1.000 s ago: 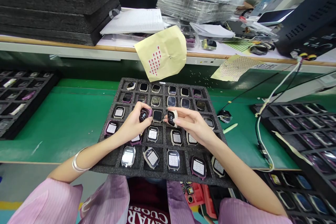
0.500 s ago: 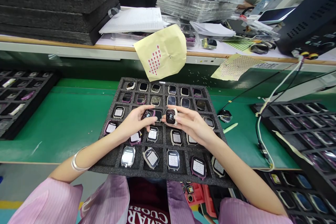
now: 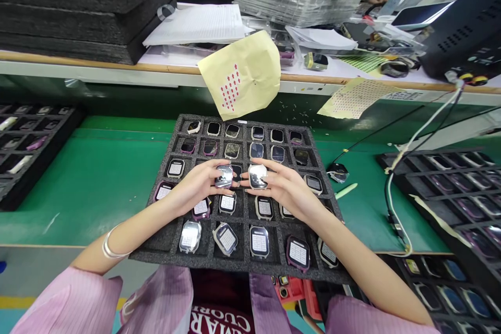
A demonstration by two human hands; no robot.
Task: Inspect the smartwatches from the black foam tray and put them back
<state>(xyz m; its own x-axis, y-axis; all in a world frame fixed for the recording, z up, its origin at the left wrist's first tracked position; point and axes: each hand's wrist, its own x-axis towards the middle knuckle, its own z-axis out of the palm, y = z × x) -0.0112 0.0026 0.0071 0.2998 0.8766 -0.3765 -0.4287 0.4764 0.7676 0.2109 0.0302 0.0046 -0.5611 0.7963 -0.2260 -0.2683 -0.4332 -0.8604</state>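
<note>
My left hand grips a purple-edged smartwatch case without a strap, its face turned up and shining with reflected light. Close beside it, my right hand holds a light-coloured smartwatch case, also catching glare. Both are held above the middle of a black foam tray divided into compartments. Several strapless watches lie in it; those in the near rows, such as a purple one and a silver one, show lit white screens. The far rows, including a dark-screened watch, look unlit.
Another foam tray of parts lies at the left, and more watch trays stand at the right. A white cable hangs there. A yellow sticker sheet droops from the shelf edge. Two people are across the bench.
Both watches have tilted, so their faces now reflect bright light instead of showing dark displays. My fingers have shifted to the watches' edges. The view has moved slightly.
</note>
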